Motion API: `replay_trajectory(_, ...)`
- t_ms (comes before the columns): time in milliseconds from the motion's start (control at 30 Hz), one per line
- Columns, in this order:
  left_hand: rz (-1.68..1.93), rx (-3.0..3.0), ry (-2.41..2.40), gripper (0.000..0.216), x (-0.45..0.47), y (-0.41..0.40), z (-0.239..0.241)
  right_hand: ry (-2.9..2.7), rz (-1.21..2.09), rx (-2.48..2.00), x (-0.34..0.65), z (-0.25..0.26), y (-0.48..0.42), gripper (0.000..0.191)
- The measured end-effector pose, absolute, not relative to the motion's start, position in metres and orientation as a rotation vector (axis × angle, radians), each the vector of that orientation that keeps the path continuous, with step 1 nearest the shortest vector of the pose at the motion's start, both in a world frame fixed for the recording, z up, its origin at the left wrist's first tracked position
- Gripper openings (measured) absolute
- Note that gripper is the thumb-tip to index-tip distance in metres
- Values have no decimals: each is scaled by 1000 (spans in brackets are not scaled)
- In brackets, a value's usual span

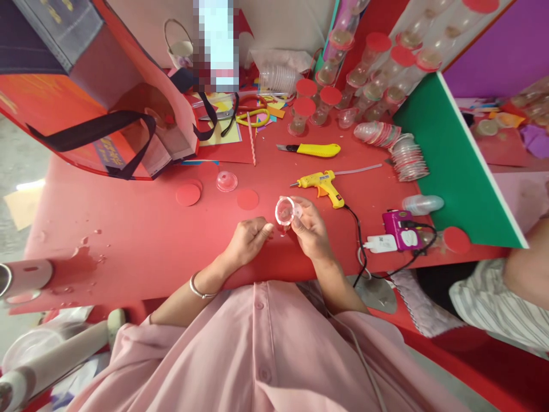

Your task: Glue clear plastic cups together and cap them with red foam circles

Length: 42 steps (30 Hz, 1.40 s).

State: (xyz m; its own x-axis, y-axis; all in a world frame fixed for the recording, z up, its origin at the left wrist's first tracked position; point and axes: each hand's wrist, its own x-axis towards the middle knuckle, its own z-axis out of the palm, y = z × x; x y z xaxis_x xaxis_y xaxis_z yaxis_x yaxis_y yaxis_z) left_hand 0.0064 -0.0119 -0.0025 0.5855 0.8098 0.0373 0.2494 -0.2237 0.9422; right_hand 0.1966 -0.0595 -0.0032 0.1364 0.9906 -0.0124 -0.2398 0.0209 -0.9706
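- The right hand (311,229) closes its grip on a small clear cup (285,210), pinched at its base with the open mouth turned to the left. The cup is held just above the red surface (141,240) and looks empty.
- The left hand (251,239) rests on the surface just left of that grip, fingers curled in and thumb tip close to the cup — nothing shows inside the curl.
- Beyond the grip and a little left, a clear dome cup (226,181) sits on the surface with red paper discs (187,194) lying near it.
- Just beyond the grip to the right lies a yellow glue gun (323,186), its black cord trailing toward the near edge. Further out lies a yellow utility knife (313,150).
- Right of the grip sit a pink plug block (397,228) and a white charger (381,244), touching each other.
- Well beyond, to the right, stand clear tubs (300,117) capped with red discs, each with a brownish layer at the bottom. Rows of nested clear cups (409,157) lie on their sides beside them.
- Far left of the grip stands a red bag (51,103) with black straps — its yellow writing is too blurred to read.
- Far right, another person's striped sleeve (493,303) shows.
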Motion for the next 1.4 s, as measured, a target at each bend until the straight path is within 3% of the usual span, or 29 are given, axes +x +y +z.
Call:
replay_trajectory(167,713,1547,993,46,6,-10,0,-958,1341,-1060,194,-2,-63,46)
replay_trajectory(333,827,1745,1105,34,5,-11,-2,-1047,1520,-1026,189,4,-66,46)
replay_trajectory(667,821,1842,874,43,2,-10,-2,-1154,1379,-1212,188,9,-64,51)
replay_trajectory(867,952,1687,1064,23,4,-11,-2,-797,1388,-1122,185,1,-57,52)
replay_trajectory(1033,933,1708,715,83,3,-5,1,-713,1492,-1065,173,2,-56,57)
replay_trajectory(1267,1056,1518,686,59,3,-5,4,-842,1532,-1065,159,11,-56,58)
replay_trajectory(1400,1145,1257,865,53,8,-8,4,-1177,1179,-1413,186,21,-59,42)
